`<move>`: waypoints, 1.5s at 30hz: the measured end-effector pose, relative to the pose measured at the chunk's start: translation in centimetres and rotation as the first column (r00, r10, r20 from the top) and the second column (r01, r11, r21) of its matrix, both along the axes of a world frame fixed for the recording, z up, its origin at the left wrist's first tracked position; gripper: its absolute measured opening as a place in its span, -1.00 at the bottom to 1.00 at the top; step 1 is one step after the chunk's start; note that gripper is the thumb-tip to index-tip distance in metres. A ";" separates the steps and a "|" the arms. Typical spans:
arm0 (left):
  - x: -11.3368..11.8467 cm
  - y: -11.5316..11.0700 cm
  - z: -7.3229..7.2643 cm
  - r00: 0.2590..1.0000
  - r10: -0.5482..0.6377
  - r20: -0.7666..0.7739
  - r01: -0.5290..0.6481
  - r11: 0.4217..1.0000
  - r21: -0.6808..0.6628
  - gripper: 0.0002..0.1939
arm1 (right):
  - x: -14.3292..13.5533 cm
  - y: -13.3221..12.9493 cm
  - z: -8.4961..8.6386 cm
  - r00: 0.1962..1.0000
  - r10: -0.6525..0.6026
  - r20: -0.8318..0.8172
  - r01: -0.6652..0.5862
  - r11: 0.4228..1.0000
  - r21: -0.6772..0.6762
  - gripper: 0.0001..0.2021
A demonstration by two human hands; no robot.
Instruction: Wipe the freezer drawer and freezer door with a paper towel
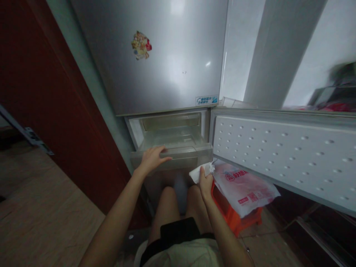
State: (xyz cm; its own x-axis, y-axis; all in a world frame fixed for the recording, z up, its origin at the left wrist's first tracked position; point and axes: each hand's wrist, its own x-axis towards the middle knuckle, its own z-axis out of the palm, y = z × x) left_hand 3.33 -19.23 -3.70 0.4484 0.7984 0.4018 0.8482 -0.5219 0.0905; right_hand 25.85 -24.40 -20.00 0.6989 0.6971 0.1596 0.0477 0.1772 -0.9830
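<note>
Holding: R grip (205, 183) clenched on white packet (196, 175), thumb on top; crumpled end points to person's R. Contents can't be ID'd.
L grip (151, 160): released, i.e. not clenched; fingers & thumb spread at front rim of see-through drawer (191, 150). Firm contact vs. light touch: can't tell.
Packet loc.: outside drawer, just beside R end of its front, near the hinge side & above the legs.
Drawer: slid out of lower compartment, at least partway; full extent n/a from this angle. Another drawer front (171, 122) sits farther back & higher up.
Fridge doors: lower door (278, 148) swung wide to R, dimpled inner panel showing; upper door (172, 74) shut, w/ sticker (141, 45).
Stool: orange stool (236, 222) on floor (267, 244), R side, below open door; printed plastic bag (247, 191) lies over it.
Progress (my est.): done = lower door open, drawer out, packet in hand. Left = packet not in drawer, drawer not pushed in, lower door not closed.
</note>
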 end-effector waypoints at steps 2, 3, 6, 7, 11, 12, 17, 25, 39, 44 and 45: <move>0.0 0.0 0.1 1.000 0.006 0.001 -0.006 1.000 -0.008 -0.51 | -0.1 0.1 1.2 1.000 0.005 0.004 -0.005 1.000 0.024 -0.43; 0.1 -0.1 0.1 1.000 0.009 0.001 -0.009 1.000 -0.009 -0.51 | -0.2 0.1 2.0 1.000 0.011 0.015 -0.012 0.999 0.049 -0.43; 0.1 -0.2 0.2 1.000 0.011 -0.003 -0.011 1.000 -0.004 -0.51 | -0.5 0.3 4.7 0.997 0.035 0.067 -0.043 0.991 0.126 -0.43; 0.2 -0.3 0.2 1.000 0.014 -0.002 -0.014 1.000 -0.003 -0.51 | -0.6 0.3 5.4 0.996 0.038 0.082 -0.049 0.989 0.141 -0.43; 0.2 -0.3 0.2 1.000 0.025 0.001 -0.025 1.000 -0.014 -0.50 | -0.5 0.4 5.8 0.994 0.054 0.091 -0.066 0.987 0.144 -0.42; 0.2 -0.2 0.1 1.000 0.027 -0.002 -0.027 1.000 -0.013 -0.50 | -0.5 0.3 5.2 0.995 0.065 0.079 -0.075 0.989 0.130 -0.42; 0.1 -0.1 0.0 1.000 0.020 -0.016 -0.020 1.000 0.008 -0.53 | -0.2 -0.2 -0.1 0.997 0.074 0.023 -0.075 0.997 0.014 -0.41; 0.2 -0.5 0.3 0.999 0.030 -0.016 -0.030 1.000 -0.011 -0.50 | 0.3 0.3 1.7 0.998 0.056 0.011 -0.057 0.997 0.061 -0.43; 0.2 -0.2 0.1 0.999 0.032 -0.014 -0.032 0.999 0.001 -0.49 | 2.6 0.6 -1.4 0.998 -0.001 -0.065 0.003 0.999 0.040 -0.40; 0.2 -0.3 0.2 1.000 0.026 -0.003 -0.026 1.000 -0.007 -0.49 | 3.2 0.7 0.1 0.998 -0.024 -0.060 0.029 0.995 0.094 -0.38; 0.2 -0.4 0.3 1.000 0.023 -0.005 -0.023 1.000 -0.008 -0.49 | 3.2 0.8 1.0 0.997 -0.041 -0.059 0.047 0.993 0.108 -0.39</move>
